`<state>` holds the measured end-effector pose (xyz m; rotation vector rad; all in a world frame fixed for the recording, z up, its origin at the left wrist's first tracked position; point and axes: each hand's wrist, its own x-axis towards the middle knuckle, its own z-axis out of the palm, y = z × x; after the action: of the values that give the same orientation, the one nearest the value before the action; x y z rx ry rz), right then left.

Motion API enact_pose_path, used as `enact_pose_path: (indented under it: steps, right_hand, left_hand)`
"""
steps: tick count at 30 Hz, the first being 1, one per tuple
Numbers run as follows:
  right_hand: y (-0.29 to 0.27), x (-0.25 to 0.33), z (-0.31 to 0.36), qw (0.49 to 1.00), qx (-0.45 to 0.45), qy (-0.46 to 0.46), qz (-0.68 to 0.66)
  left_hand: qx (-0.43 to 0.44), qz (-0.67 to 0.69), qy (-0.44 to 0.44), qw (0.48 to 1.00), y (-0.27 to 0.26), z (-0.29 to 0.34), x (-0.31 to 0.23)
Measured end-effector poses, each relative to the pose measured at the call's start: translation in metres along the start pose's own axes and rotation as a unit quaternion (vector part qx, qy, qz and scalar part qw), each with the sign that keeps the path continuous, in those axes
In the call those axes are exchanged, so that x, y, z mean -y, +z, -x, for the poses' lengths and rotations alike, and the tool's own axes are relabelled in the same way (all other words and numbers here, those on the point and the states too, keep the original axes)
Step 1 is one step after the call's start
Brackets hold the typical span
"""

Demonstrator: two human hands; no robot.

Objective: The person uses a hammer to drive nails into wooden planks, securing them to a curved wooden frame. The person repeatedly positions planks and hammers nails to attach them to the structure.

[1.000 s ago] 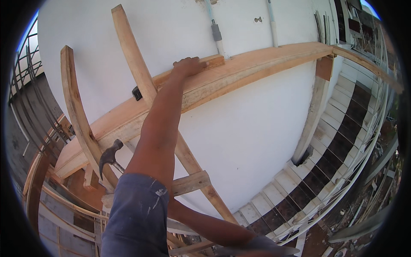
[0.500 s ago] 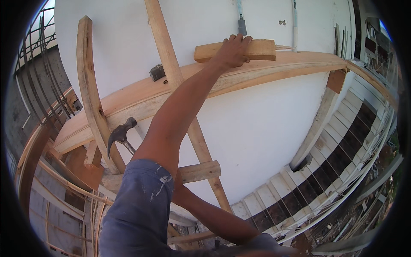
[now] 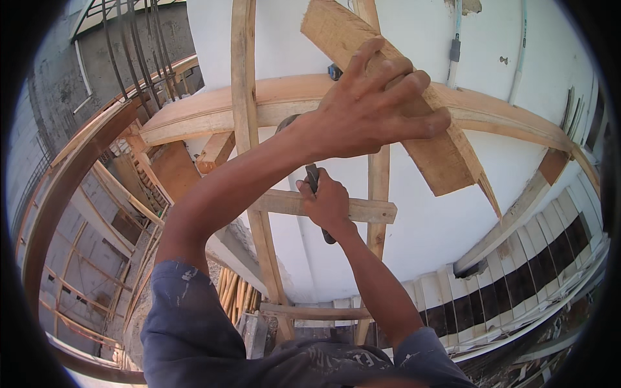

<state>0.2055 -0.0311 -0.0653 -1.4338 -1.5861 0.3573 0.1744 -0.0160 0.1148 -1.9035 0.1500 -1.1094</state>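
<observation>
My left hand (image 3: 388,103) grips a short, thick wood block (image 3: 441,161) from above, fingers bent over its edge. The block is held tilted in front of the long plank ledge, and a thin splinter sticks out from its lower end. Below it, my right hand (image 3: 328,199) is wrapped round the dark handle of a claw hammer (image 3: 312,173). My left forearm hides most of the hammer's head. Right behind the right hand runs a short wooden crosspiece (image 3: 372,210), fixed across two upright timbers.
A long curved-looking plank ledge (image 3: 504,116) runs along the white wall (image 3: 420,233). An upright timber (image 3: 244,84) crosses it at left. On the ledge lies a small dark-and-blue object (image 3: 334,72). Rebar rods (image 3: 132,52) stand at far left; stair-like slats (image 3: 517,278) lie lower right.
My left hand has lifted the wood block off the ledge and brought it nearer, turning it steeply. My right hand, earlier hidden behind the left arm, now shows on the hammer. The view has shifted left.
</observation>
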Motion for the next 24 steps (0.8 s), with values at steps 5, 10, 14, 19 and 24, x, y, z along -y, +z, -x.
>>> enact_pose_path:
  steps: [5, 10, 14, 19, 24]
  right_hand:
    - [0.006, -0.002, 0.0, 0.997, -0.068, 0.015, -0.027]
    - [0.008, -0.003, 0.009, 0.99, -0.115, -0.017, -0.076]
    - [0.011, -0.011, 0.013, 0.981, -0.105, -0.089, -0.14]
    - [0.009, -0.018, 0.019, 0.955, -0.108, -0.143, -0.236]
    - [-0.028, -0.009, 0.062, 0.942, -0.105, -0.117, -0.295]
  left_hand:
    - [0.089, 0.005, -0.239, 0.967, -0.097, 0.089, 0.021]
    - [0.15, -0.038, -0.366, 0.918, -0.16, 0.171, 0.005]
    - [0.228, 0.004, -0.41, 0.883, -0.17, 0.217, -0.028]
    - [0.26, 0.056, -0.426, 0.865, -0.151, 0.229, -0.066]
    - [0.301, 0.003, -0.337, 0.892, -0.146, 0.225, -0.069]
